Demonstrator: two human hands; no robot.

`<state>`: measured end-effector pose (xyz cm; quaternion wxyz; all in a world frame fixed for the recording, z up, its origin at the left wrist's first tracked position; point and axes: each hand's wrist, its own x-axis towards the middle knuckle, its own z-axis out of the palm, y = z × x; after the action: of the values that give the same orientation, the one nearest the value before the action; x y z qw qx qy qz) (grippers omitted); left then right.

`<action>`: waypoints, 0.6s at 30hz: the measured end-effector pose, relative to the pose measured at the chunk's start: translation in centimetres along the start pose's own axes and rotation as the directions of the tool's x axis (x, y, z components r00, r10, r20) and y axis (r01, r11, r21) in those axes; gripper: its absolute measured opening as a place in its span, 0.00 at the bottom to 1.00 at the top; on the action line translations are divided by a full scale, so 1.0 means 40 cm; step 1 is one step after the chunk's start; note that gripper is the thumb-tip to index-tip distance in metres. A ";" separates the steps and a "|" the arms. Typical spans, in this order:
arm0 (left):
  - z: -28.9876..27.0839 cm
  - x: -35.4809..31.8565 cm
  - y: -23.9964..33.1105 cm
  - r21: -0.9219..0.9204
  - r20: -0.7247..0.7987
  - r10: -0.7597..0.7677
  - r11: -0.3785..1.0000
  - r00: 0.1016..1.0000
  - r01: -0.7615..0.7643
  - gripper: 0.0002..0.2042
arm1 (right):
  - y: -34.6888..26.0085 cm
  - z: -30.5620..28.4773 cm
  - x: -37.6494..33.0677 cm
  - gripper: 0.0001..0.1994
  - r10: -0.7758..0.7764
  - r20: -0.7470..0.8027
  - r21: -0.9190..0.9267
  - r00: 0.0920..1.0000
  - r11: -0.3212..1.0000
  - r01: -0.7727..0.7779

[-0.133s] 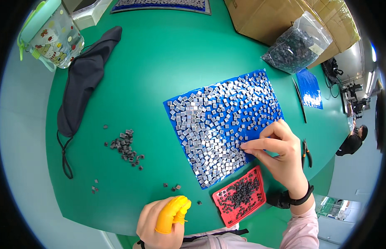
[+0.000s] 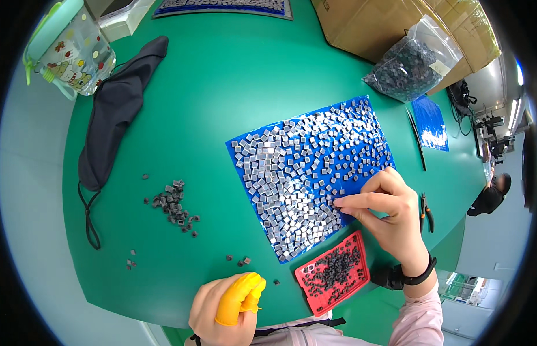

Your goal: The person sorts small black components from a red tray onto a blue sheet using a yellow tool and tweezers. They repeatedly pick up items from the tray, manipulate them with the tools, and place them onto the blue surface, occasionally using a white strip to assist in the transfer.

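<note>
My right hand [image 2: 384, 202] reaches over the blue sheet [image 2: 354, 185], thumb and index finger pinched together. At their tips is a small square piece [image 2: 337, 203], partly hidden by the fingers. Many small silver-topped square pieces [image 2: 266, 164] cover the sheet, packed closely on its left side and looser toward the right. Down at the table's near edge, my left hand [image 2: 225, 308] is closed, with yellow finger cots [image 2: 239, 297] on its thumb and index finger. Those fingertips press together, and what is between them cannot be made out. Beside the sheet lies a red tray [image 2: 315, 303] of tiny black parts [image 2: 337, 268].
A pile of dark square pieces [image 2: 171, 202] lies left on the green table [image 2: 205, 115]. Beyond are a black cloth pouch [image 2: 115, 115] and a clear cup [image 2: 78, 63]. Cardboard box [image 2: 366, 29], bag of pieces [image 2: 410, 66], tweezers [image 2: 416, 138] and pliers [image 2: 426, 213] are at right.
</note>
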<state>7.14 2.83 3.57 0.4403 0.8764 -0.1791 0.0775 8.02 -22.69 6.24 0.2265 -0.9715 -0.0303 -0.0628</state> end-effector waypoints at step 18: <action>-0.006 0.009 0.004 -0.001 0.015 0.065 0.998 0.998 -0.065 0.09 | -0.005 -0.012 -0.010 0.13 0.005 0.003 -0.041 1.000 0.999 -0.005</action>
<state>7.43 2.84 3.92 0.4364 0.8706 -0.2107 0.0851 7.57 -22.73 6.70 0.2065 -0.9762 -0.0267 -0.0612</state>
